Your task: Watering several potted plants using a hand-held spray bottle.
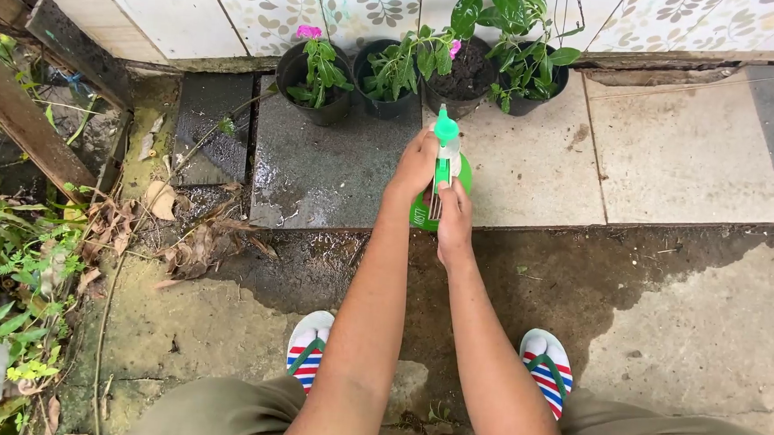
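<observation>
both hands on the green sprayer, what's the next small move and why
Probably squeeze the trigger. The left hand steadies the green spray bottle, the right hand grips its trigger, and the nozzle points toward the potted plants just ahead.

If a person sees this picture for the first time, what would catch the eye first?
Probably the bright green spray bottle at centre, held by the left hand and right hand. Just beyond stand black pots of leafy plants, one with a pink flower. Below are striped sandals on wet concrete.
</observation>
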